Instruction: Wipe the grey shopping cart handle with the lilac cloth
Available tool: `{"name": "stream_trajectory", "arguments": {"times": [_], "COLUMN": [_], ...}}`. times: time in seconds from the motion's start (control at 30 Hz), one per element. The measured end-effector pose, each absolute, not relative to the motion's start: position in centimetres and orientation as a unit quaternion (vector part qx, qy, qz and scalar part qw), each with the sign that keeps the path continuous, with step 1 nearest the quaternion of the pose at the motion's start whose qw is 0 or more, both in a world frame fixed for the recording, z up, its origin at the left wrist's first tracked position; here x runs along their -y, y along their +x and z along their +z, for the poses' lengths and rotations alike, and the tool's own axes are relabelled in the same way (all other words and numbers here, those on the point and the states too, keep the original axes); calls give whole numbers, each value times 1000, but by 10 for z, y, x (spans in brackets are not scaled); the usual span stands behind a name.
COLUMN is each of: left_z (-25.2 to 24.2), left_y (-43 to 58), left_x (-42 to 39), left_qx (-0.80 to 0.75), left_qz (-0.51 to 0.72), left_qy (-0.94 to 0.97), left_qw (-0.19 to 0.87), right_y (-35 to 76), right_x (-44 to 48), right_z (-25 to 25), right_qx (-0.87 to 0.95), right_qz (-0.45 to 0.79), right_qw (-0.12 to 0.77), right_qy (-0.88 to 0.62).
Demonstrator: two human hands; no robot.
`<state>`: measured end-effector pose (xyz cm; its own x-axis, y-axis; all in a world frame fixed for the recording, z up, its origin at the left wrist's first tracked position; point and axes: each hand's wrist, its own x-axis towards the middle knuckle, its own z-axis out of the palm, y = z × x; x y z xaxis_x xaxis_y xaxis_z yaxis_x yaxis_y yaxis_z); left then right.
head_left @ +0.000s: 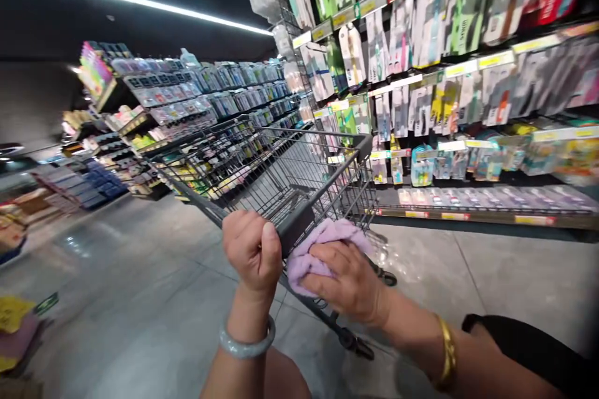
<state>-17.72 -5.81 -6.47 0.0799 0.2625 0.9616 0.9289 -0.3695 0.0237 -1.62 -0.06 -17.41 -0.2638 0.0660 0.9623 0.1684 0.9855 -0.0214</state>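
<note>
Cart (pixel 339 173) at 12 o'clock from both hands; left hand (pixel 253 252) clenched on its handle (pixel 297 224), right hand (pixel 349 280) grasping purple cloth (pixel 334 230) against it, 4 o'clock; wiping looks underway, can't tell how much is done or left

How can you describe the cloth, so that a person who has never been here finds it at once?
Look for the dark wire cart beside the tall shelves on the right. At its near end, beside the closed left hand, the right hand holds the cloth. It is crumpled and pale purple, unlike the dark cart and the grey floor around it.
</note>
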Motion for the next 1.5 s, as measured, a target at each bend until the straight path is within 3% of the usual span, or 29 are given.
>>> {"name": "stream_trajectory", "arguments": {"times": [0.07, 0.17, 0.23, 0.33, 0.47, 0.7, 0.87, 1.0, 1.1, 1.27, 1.37, 1.5], "left_z": [-64, -64, -66, -68, -73, -74, -73, -66, -62, -64, -67, -67], "left_y": [-182, -183, -183, -185, -183, -149, -144, -150, -151, -151, -154, -161], "left_x": [60, 61, 60, 60, 60, 69, 71, 71, 71, 68, 66, 67], "left_qx": [471, 486, 487, 492, 492, 513, 518, 538, 531, 526, 523, 536], "left_qz": [-501, -516, -531, -545, -561, -527, -457, -456, -463, -475, -478, -474], "left_qy": [-651, -631, -619, -602, -587, -569, -611, -613, -621, -612, -602, -579], "left_qw": [323, 314, 312, 314, 315, 367, 387, 356, 343, 352, 368, 391], "right_y": [-6, 5, 3, -9, -15, -4, -23, -22, -9, -4, -14, -17], "right_x": [-29, -79, -84, -44, -6, -43, 17, 9, -30, -52, -22, -6], "right_z": [-184, -186, -183, -178, -176, -178, -193, -209, -210, -208, -212, -219], "right_qx": [795, 692, 661, 723, 831, 705, 831, 863, 843, 740, 758, 849], "right_qz": [-61, 61, 106, 108, 10, 160, 46, -65, -19, 80, 106, 24], "right_qw": [596, 648, 650, 626, 548, 631, 544, 499, 532, 608, 578, 502], "right_qy": [-94, -312, -359, -272, -102, -281, -105, -46, -78, -275, -283, -164]}}
